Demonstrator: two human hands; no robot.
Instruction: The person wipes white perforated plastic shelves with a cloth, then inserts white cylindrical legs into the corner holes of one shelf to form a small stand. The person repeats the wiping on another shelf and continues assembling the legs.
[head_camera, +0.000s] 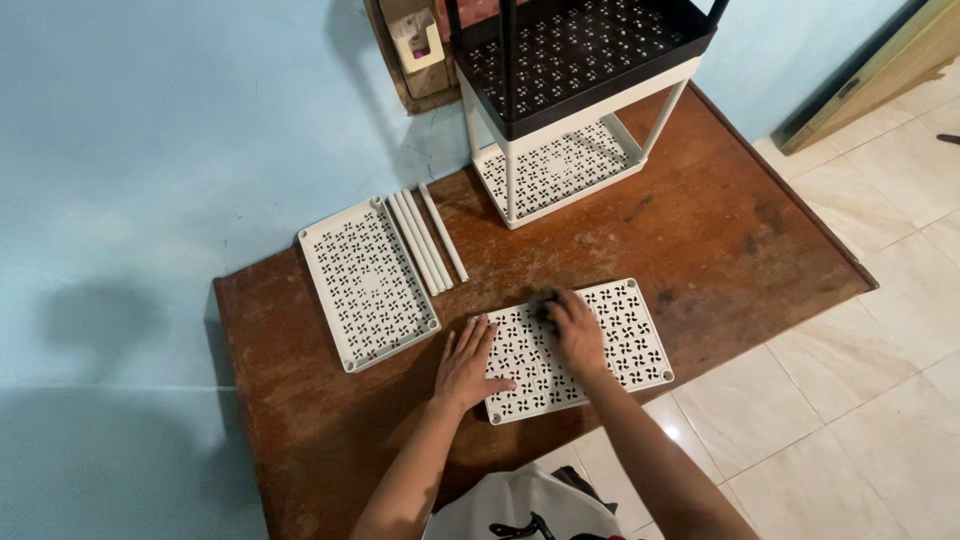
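Observation:
A white perforated shelf tray (625, 335) lies flat near the front edge of the brown wooden table (720, 240). My left hand (465, 362) rests flat with fingers spread on the tray's left end. On the tray's far middle, my right hand (575, 328) presses a small dark object (543, 303) whose kind I cannot make out. A second white perforated tray (366, 280) lies to the left, apart from both hands.
Several white tubes (428, 240) lie beside the second tray. At the table's back stands a partly built rack with a black upper shelf (580, 50) and a white lower shelf (556, 168). A blue wall runs behind; tiled floor lies to the right.

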